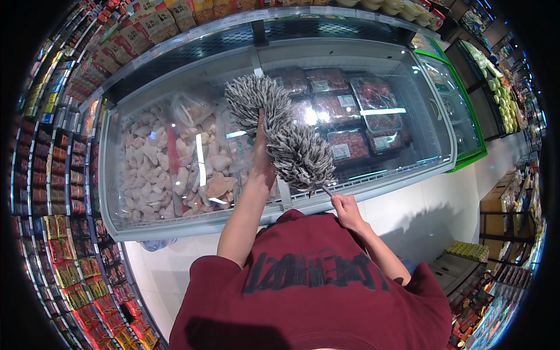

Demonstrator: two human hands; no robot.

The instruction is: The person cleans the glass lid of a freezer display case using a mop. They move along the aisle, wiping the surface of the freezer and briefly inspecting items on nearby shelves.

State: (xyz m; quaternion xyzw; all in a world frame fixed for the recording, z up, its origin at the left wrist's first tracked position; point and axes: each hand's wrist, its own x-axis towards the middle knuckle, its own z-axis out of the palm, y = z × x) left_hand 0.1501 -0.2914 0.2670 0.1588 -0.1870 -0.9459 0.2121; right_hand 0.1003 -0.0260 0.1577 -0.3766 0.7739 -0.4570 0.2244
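A grey-and-white fluffy duster [302,155] extends diagonally over the glass lids of a chest freezer. My right hand [348,211] is closed around its thin handle [327,190], just in front of the freezer's near edge. Further up, my left hand [264,153] holds the middle of the fluffy head; its thumb lies along the fibres and the other fingers are mostly hidden. Under the left glass are loose pale poultry pieces [144,170] and a knotted clear plastic bag [190,109]. Wrapped trays of red meat [337,109] lie beneath the right glass.
The freezer's pale frame [385,181] runs across in front of me. Above its back edge is a shelf with packets [153,26]. Racks of packaged goods [78,280] line the left. A green-framed freezer [474,153] adjoins on the right, and egg trays [467,251] sit behind my right side.
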